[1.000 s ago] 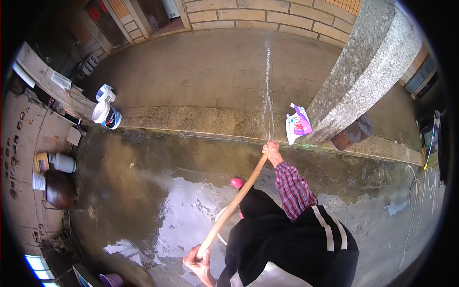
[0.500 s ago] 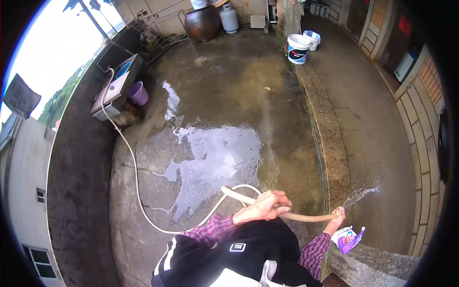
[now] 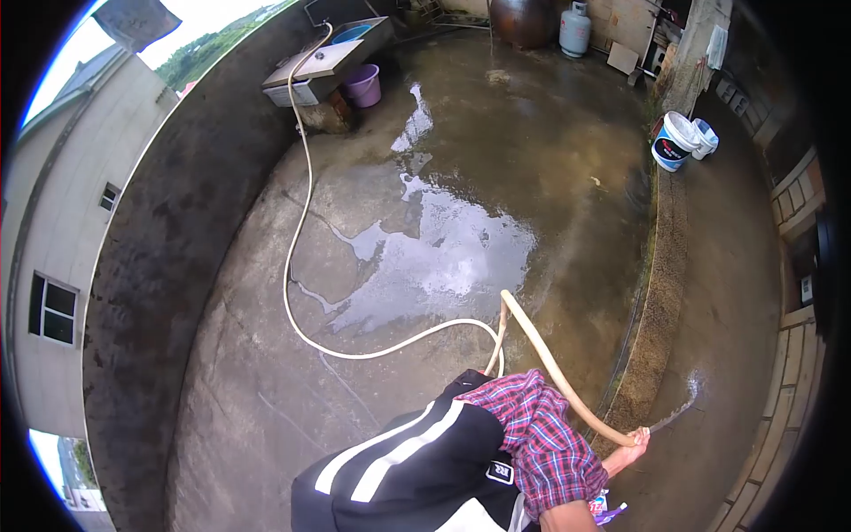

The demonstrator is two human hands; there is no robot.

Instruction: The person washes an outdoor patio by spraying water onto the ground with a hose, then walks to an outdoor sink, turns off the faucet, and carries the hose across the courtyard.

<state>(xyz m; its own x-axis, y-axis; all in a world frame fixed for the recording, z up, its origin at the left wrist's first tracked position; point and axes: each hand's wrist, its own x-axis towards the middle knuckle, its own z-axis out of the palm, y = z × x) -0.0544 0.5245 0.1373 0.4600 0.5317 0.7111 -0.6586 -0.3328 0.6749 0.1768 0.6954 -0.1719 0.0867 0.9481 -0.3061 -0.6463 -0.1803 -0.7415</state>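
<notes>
My right hand (image 3: 631, 448) grips the outlet end of a cream hose (image 3: 551, 365), closed around it. Water sprays from the hose end onto the walkway at the right. My left arm, in a plaid sleeve (image 3: 551, 443), crosses in front of my body. Its bare forearm runs off the bottom edge, so my left hand is out of view. Beside that forearm, a white and purple packet (image 3: 605, 511) shows only in part.
The hose trails to a sink (image 3: 328, 62) with a purple bucket (image 3: 363, 86) beneath. A white paint bucket (image 3: 674, 142) stands on the raised kerb (image 3: 660, 301). A gas cylinder (image 3: 574, 31) and brown jar (image 3: 523, 19) are behind. The concrete floor (image 3: 257, 372) is wet.
My left hand has left the hose's middle and gone below the frame on the packet's side. The hose now arches higher. My view has turned, and the right hand still holds the spraying end.
</notes>
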